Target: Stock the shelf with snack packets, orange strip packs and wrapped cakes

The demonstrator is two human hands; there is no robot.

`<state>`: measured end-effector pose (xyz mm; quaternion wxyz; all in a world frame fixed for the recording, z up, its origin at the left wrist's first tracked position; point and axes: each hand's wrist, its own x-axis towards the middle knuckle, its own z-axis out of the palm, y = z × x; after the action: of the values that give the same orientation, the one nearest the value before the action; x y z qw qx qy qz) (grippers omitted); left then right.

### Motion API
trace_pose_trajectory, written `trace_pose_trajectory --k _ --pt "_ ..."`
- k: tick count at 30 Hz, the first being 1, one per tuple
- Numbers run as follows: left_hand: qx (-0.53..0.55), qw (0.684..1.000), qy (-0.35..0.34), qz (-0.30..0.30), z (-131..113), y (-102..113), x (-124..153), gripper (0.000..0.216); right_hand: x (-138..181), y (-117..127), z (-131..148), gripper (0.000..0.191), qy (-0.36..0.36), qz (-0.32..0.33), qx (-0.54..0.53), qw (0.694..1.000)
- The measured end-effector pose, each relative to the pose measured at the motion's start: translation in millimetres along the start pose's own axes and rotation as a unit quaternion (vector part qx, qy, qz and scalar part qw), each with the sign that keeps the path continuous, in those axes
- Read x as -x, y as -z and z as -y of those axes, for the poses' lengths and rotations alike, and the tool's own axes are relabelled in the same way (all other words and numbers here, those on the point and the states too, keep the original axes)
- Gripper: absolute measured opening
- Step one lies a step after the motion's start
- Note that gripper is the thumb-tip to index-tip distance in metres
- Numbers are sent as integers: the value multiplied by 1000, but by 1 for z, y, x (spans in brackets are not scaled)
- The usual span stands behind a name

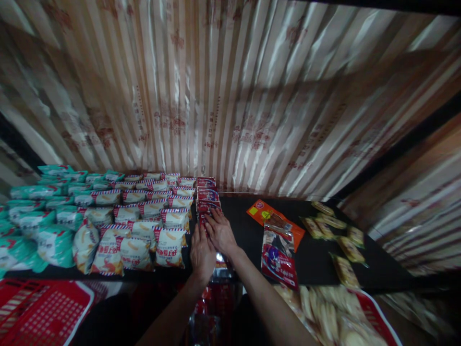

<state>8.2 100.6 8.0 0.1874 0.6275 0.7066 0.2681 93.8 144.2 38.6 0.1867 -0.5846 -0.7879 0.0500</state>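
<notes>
1. Dark-red, flat, glossy printed packets (208,194) stand in a narrow column on a black flat shelf (239,214), running from the back toward the front edge, just beside rows of cream plastic pouches with blue-and-red striped edges (175,218).
2. Left hand (202,251) and right hand (220,233) lie close together over the near part of this column, fingers mostly straight and laid on the packets; whether either pinches one, I cannot tell.
3. On the column's left, the cream pouches leave little room, with teal-and-white plastic pouches (57,240) packed beyond them. To its right, bare shelf stretches to an orange flat plastic packet (295,230), partly overlapped by a larger dark-red plastic packet (279,254) reaching the shelf's front edge. Small yellow wrapped packs (349,250) lie scattered farther right, with gaps between.
4. Both hands hide the column's near end. A shiny object (221,262) beneath them is hard to make out, and the space between the forearms is dark. A red plastic basket (43,310) at lower left and pale wrapped snacks (331,307) at lower right are cut off by the frame.
5. Red characters mark the cream pouches; reddish drawings and vertical lettering cover the striped, crinkled backing sheet (216,96). No wording is clear enough to read.
</notes>
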Motion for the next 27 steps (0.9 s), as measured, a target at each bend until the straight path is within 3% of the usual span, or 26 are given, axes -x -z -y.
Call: trace_pose_trajectory --k 10,27 --pt "2 1000 -7 -21 10 -16 0 49 -2 -3 -6 43 18 47 54 997" --pt "4 999 -29 -43 16 -27 -1 52 -4 -5 -6 46 -18 115 42 992"
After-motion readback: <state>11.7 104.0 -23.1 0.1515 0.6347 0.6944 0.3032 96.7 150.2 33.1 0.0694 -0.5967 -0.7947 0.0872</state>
